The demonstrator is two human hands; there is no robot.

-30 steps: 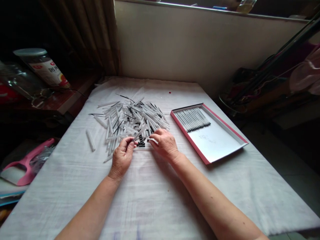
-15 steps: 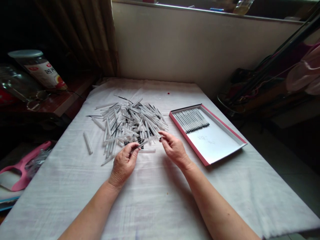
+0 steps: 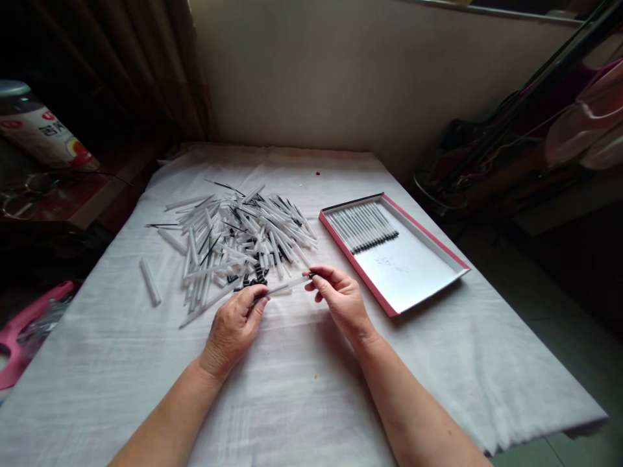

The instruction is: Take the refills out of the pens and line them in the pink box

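My left hand (image 3: pixel 234 329) is closed around one end of a clear pen barrel (image 3: pixel 288 284), which slants up to the right across the gap between my hands. At its far end, my right hand (image 3: pixel 341 303) pinches a small black plug (image 3: pixel 312 275); whether the plug is seated in the barrel, I cannot tell. Just beyond lies a heap of loose pen barrels (image 3: pixel 209 269) mixed with dark refills, with small black plugs (image 3: pixel 250 283) at its near edge. Right of my right hand is a shallow red-edged box (image 3: pixel 357 264), where a row of pens (image 3: pixel 367 227) lies side by side, black ends toward me.
A white cloth (image 3: pixel 287 402) covers the table. One barrel (image 3: pixel 150 283) lies apart at left. Pink-handled scissors (image 3: pixel 29 321) sit past the left edge, and a labelled jar (image 3: pixel 46 133) stands on a side shelf. A wall (image 3: pixel 302 78) rises behind.
The view has tilted down and shifted slightly right. My right hand's fingers have shifted their pinch on the black plug at the barrel's end. My left hand keeps its hold on the barrel.
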